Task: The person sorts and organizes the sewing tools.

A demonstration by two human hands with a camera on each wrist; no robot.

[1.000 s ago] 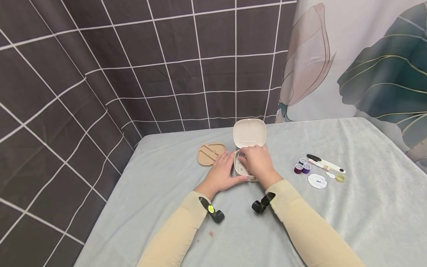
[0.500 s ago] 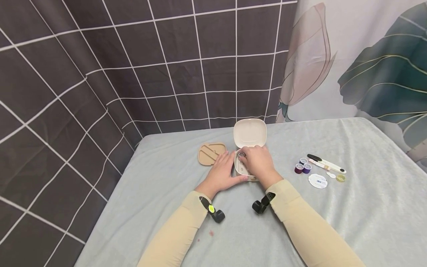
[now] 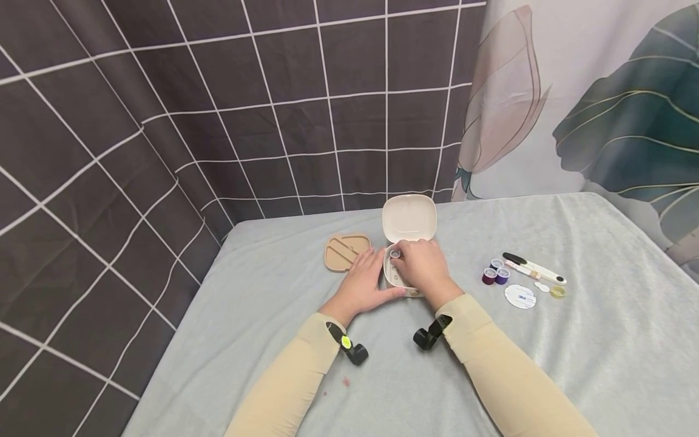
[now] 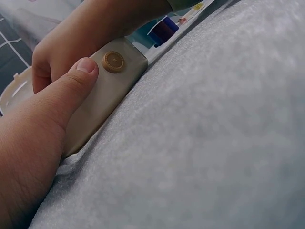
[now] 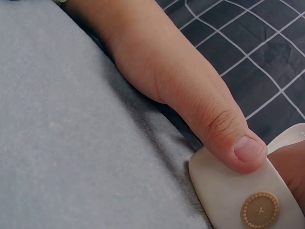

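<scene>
A small cream box (image 3: 389,280) stands on the cloth with its lid (image 3: 409,218) raised at the back. My left hand (image 3: 360,285) grips the box from the left, thumb along its front wall beside a tan button-shaped clasp (image 4: 113,62). From the right, my right hand (image 3: 423,264) reaches into the box with bent fingers. Its index finger and thumb pinch a pale-rimmed thread spool (image 3: 395,254) near the back left corner. The other fingertips are hidden behind the hand. Small round bits (image 3: 395,277) lie on the box floor.
To the left lies a tan divided tray (image 3: 341,252). On the right are several thread spools (image 3: 488,277), a black-and-white seam-ripper-like tool (image 3: 535,267), a pinkish strip (image 3: 522,269), a white disc (image 3: 520,297), a small white piece (image 3: 541,286) and a yellowish ring (image 3: 557,292).
My right fingers have shifted slightly inside the box, so more of the spool's rim shows. My left hand and the box stay where they were.
</scene>
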